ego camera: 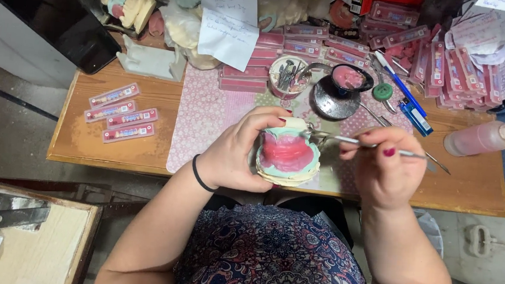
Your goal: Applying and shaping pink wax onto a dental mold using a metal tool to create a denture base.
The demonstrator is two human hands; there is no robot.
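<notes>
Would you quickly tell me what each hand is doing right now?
Left hand: closed around the dental cast with pink wax, holding it up.
Right hand: closed on a thin metal tool, its tip at the cast.

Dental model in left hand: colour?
Pink wax centre on a pale green and cream base; the dental model shows clearest in the head view.

Pink wax on pale-green dental cast (288,157)

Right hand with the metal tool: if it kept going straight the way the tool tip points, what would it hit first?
The right hand aims its metal tool leftward; its tip would first meet the pink wax dental model in the left hand.
</notes>
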